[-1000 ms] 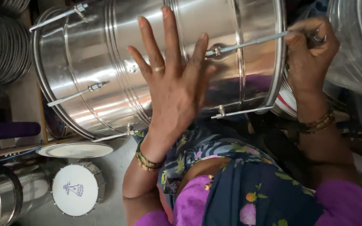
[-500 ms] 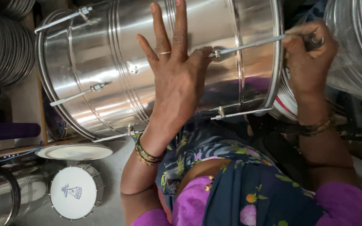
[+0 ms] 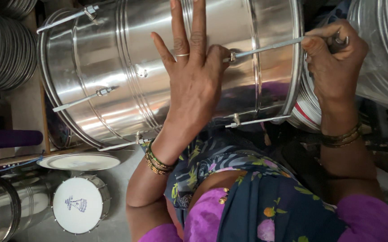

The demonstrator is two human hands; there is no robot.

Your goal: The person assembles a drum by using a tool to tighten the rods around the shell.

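The large shiny steel drum shell [image 3: 126, 67] lies across the person's lap; left hand [image 3: 194, 80] spread flat steadying it, right hand [image 3: 335, 54] pinching the thin metal tension rod [image 3: 265, 47]. The smooth shell could roll if the palm slackens.

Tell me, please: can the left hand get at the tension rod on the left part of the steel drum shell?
Probably yes. The left hand lies flat on the steel drum shell, and the tension rod sits on the same curved face, to that hand's left. Nothing stands between them; the right hand is busy at another rod.
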